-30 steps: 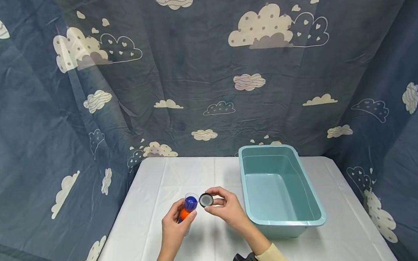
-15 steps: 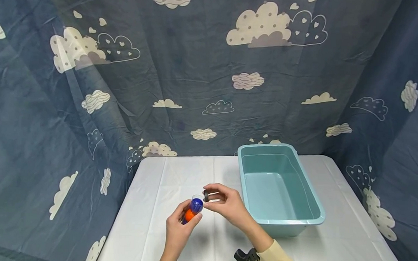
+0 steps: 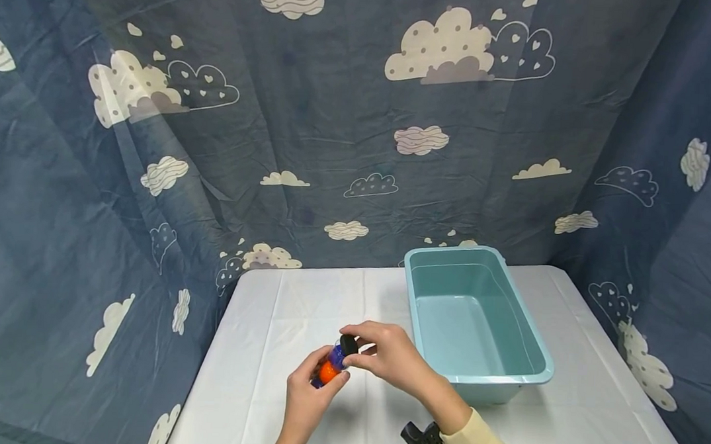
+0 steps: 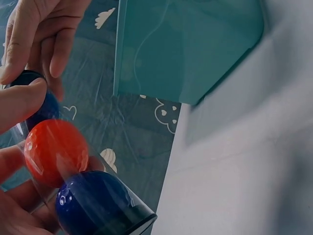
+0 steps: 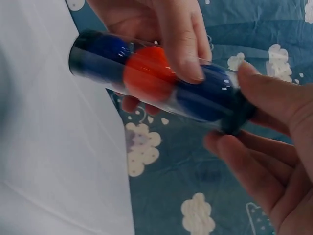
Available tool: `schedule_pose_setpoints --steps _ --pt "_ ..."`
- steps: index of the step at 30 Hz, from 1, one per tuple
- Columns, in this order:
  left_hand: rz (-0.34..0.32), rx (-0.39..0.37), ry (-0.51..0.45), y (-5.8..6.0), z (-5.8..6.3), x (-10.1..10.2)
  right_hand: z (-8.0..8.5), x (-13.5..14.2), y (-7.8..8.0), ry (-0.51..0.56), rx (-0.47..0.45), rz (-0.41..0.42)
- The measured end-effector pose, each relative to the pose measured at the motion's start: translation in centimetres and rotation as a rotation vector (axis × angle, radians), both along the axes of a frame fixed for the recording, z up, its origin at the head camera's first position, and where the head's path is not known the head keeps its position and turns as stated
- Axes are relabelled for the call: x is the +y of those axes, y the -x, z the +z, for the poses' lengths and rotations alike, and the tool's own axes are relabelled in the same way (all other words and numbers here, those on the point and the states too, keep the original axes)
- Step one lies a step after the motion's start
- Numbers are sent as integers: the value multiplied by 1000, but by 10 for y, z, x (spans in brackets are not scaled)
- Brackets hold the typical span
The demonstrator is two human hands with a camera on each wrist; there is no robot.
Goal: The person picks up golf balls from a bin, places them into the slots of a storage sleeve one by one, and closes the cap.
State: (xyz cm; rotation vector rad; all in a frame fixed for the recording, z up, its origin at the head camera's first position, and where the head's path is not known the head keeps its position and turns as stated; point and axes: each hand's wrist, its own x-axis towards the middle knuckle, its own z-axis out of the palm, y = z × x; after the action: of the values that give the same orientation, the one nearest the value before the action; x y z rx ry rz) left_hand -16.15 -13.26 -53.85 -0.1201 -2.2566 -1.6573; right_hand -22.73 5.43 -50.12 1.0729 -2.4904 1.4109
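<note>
My left hand (image 3: 310,393) grips a clear plastic tube (image 5: 168,108) around its middle, tilted above the table. Inside it sit two blue balls with an orange ball (image 5: 148,73) between them; one blue ball (image 4: 93,200) is by the closed dark end and the other blue ball (image 5: 205,95) is by the mouth. With thumb and fingers my right hand (image 3: 391,356) pinches a black round cap (image 3: 349,345) at the tube's upper end. In the right wrist view the cap meets the mouth; whether it is seated fully I cannot tell.
A teal plastic basin (image 3: 480,377) stands on the right of the white-covered table (image 3: 304,299), close beyond my right hand. Dark cloud-print curtains (image 3: 336,115) enclose the back and both sides. A black wrist camera (image 3: 420,438) is worn on my right wrist.
The cap, first held apart with its inner side showing, has been turned and brought onto the tube's mouth. My left hand and the tube have shifted slightly right, and the tube tilts more.
</note>
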Motion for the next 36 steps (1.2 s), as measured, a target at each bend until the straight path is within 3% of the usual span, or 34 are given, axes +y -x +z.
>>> schedule_pose_setpoints --steps 3,8,15,29,36 --pt "-17 25 28 -2 1 0 4 2 -1 -95 29 27" --pt "-29 -1 46 -4 -2 0 10 5 -1 -187 43 50" --pt "-45 -12 44 -9 -4 0 12 4 -4 -235 55 72" --pt "-67 -4 -77 -12 -6 -1 22 3 -4 -297 60 151" --pt "-83 27 -61 -13 -8 -3 24 1 -5 -330 96 177"
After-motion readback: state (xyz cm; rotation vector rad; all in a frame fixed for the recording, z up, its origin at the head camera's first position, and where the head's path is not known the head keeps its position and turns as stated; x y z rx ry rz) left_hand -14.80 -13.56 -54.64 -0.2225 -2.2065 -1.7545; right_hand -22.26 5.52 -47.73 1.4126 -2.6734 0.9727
